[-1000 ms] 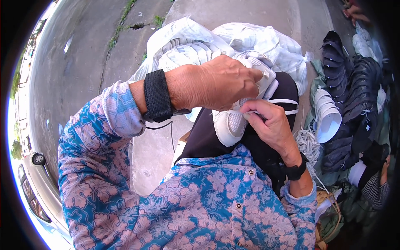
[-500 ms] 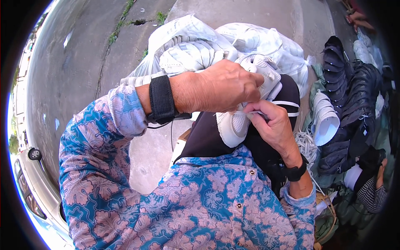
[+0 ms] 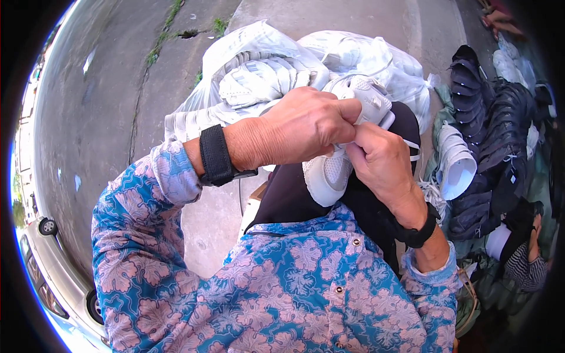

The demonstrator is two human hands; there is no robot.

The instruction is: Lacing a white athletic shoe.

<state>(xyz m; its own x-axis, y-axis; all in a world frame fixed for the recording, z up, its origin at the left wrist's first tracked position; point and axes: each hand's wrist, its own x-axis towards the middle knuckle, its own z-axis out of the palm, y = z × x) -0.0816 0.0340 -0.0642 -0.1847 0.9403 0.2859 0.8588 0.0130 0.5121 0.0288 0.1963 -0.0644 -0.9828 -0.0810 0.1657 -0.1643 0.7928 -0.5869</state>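
A white mesh shoe upper [image 3: 327, 179] lies across my dark-trousered lap, its rounded end toward me. Over its middle, my left hand [image 3: 306, 126] is closed in a pinch, knuckles up. Against it from the right comes my right hand [image 3: 381, 163], with thumb and forefinger pressed together. Both seem to grip a white shoelace at the upper's lacing, though the fingertips hide most of it. A loose part of the white shoelace [image 3: 414, 155] hangs over my right knee. The far end of the upper shows beyond my fingers.
Clear plastic bags [image 3: 252, 36] of white uppers lie beyond my knees. To the right are nested white uppers [image 3: 458, 167], stacked black uppers [image 3: 509, 138] and a bundle of white laces [image 3: 432, 194]. Another person's hand [image 3: 536, 225] touches a black piece. A car [image 3: 62, 265] stands far left.
My right hand has turned knuckles up and moved up against my left, hiding its pinch. My left hand has shifted slightly left and down. The upper stays on my lap.
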